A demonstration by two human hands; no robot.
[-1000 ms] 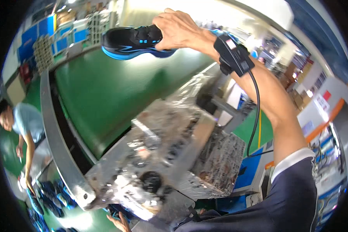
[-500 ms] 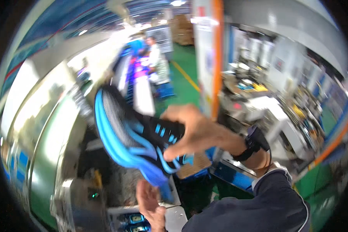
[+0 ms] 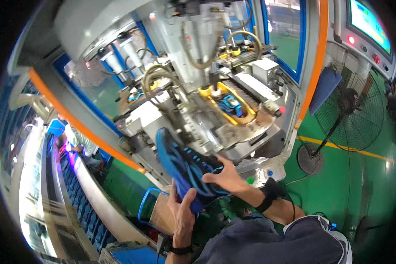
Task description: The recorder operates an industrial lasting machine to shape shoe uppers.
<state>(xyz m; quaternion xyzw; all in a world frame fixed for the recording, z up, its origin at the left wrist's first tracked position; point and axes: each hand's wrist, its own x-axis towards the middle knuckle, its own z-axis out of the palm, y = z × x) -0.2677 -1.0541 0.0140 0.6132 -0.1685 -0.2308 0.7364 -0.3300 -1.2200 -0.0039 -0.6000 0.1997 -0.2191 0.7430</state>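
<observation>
A black and blue sports shoe [image 3: 174, 160] is held in front of me, its toe end tilted up and away toward the machine. My right hand [image 3: 226, 176] grips the shoe at its upper near the opening, thumb and fingers on its right side. Lower down, my left hand [image 3: 182, 213] closes on the thick blue sole, with the thumb on the near side. Beyond the shoe stands a machine, where a blue and dark shoe [image 3: 229, 104] sits inside a yellow frame [image 3: 250, 115].
Orange and blue posts [image 3: 79, 119] frame the machine. A conveyor [image 3: 86, 176] runs along the left, with another person [image 3: 81, 143] beside it. At right stand a floor fan [image 3: 348, 103] and a control panel [image 3: 369, 26]. A brown box [image 3: 165, 213] is low at left.
My view has swung right from the conveyor side to the machine. My left hand, earlier apart or barely touching below the shoe, now holds its sole; the right hand keeps its grip.
</observation>
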